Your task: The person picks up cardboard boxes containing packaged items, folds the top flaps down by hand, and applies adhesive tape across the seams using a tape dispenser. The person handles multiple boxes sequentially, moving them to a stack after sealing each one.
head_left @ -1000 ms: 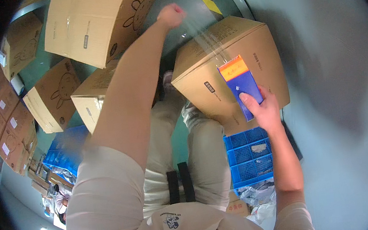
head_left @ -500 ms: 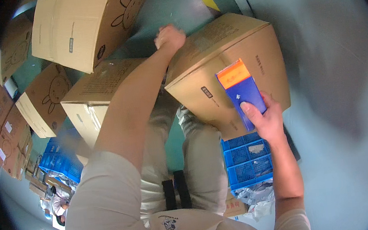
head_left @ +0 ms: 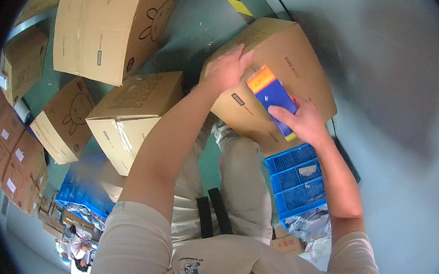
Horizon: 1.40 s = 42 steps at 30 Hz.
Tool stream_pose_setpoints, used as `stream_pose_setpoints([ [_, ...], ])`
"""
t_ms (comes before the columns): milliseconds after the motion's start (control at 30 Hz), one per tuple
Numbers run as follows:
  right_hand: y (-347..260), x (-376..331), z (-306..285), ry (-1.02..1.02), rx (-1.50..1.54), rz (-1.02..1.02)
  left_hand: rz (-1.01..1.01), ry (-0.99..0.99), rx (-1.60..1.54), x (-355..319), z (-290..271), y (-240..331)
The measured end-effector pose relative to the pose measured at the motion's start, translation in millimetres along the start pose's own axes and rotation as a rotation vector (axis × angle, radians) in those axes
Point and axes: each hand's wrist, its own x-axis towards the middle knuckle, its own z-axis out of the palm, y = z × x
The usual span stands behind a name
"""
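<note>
My right hand (head_left: 305, 121) grips a slim blue box with an orange end (head_left: 275, 100), thumb across its front face. That slim box is held in front of a large brown cardboard carton (head_left: 305, 70). My left hand (head_left: 227, 68) reaches over the carton's near left edge, palm down, fingers stretched out and slightly blurred. It seems to touch or hover just above the carton; I cannot tell which. Nothing shows in the left hand.
Another carton (head_left: 139, 94) stands to the left, with a larger one (head_left: 93, 35) behind it. A blue plastic crate (head_left: 295, 182) sits below the right carton. Stacked cartons (head_left: 17, 148) line the far left. A grey wall (head_left: 403, 119) rises on the right.
My left hand has come from beyond the carton's far left edge back toward the slim box, its fingers opening out. My right hand and the slim box have shifted slightly left.
</note>
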Motion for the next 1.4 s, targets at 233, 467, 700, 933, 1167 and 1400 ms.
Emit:
stream_pose_setpoints([
  [233,174,-165,-22,0.055,0.022,0.271,0.076,0.027,0.145,7,12,-17],
  [467,279,-235,-7,0.08,-0.137,0.43,-0.058,-0.031,0.117,9,0,0],
  [700,315,-211,7,0.082,-0.259,0.485,0.246,0.309,0.459,0,19,11],
  [933,321,-206,13,0.168,-0.142,0.392,0.98,-0.13,0.908,-55,149,96],
  [1167,338,-197,26,0.161,-0.164,0.396,1.178,-0.234,0.959,-69,211,114],
  [1400,350,-162,33,0.101,-0.203,0.414,1.131,-0.355,0.932,-64,201,126],
])
